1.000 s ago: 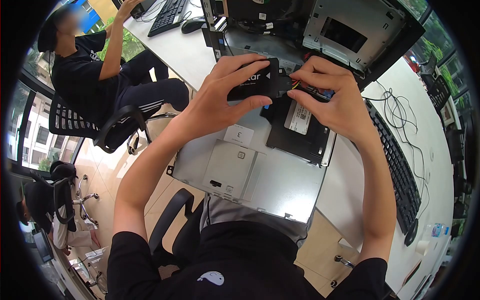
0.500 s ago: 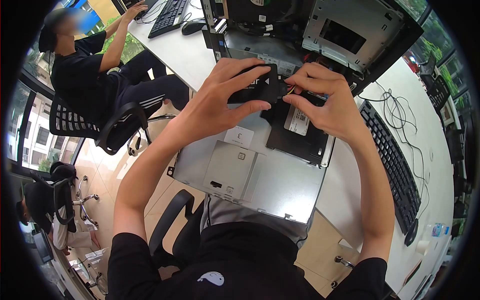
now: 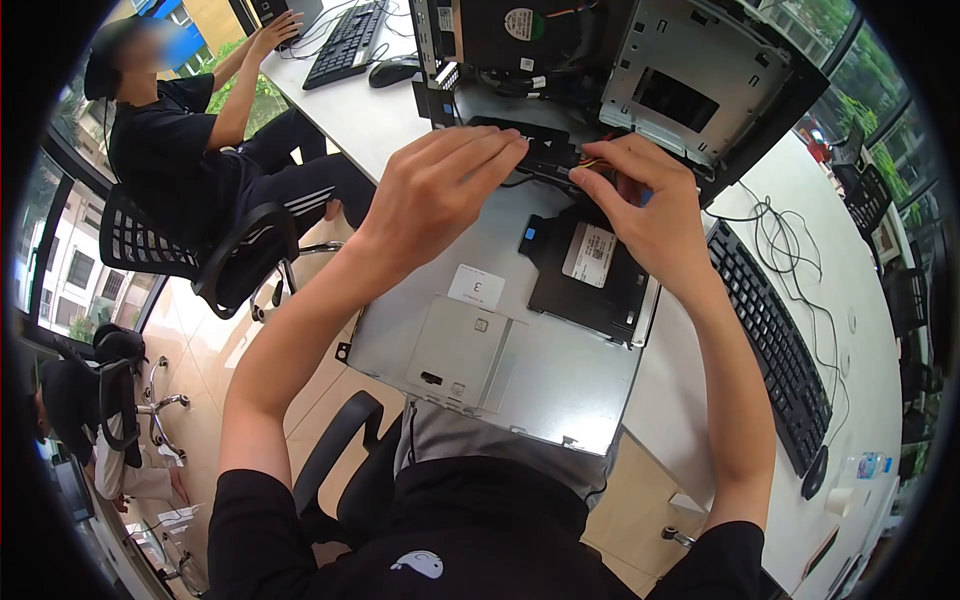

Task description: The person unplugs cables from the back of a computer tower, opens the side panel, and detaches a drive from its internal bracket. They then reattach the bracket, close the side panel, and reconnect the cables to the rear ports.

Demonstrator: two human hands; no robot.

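Drive (image 3: 549,146) stretches crosswise, wired end rightward, left hand (image 3: 428,195) gripping it, right hand (image 3: 655,215) pinching wires (image 3: 592,161).

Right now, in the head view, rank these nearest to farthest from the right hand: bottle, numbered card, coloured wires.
1. Coloured wires, at the right hand.
2. Numbered card, on the metal panel, left of the hand.
3. Bottle, on the far-right desk.
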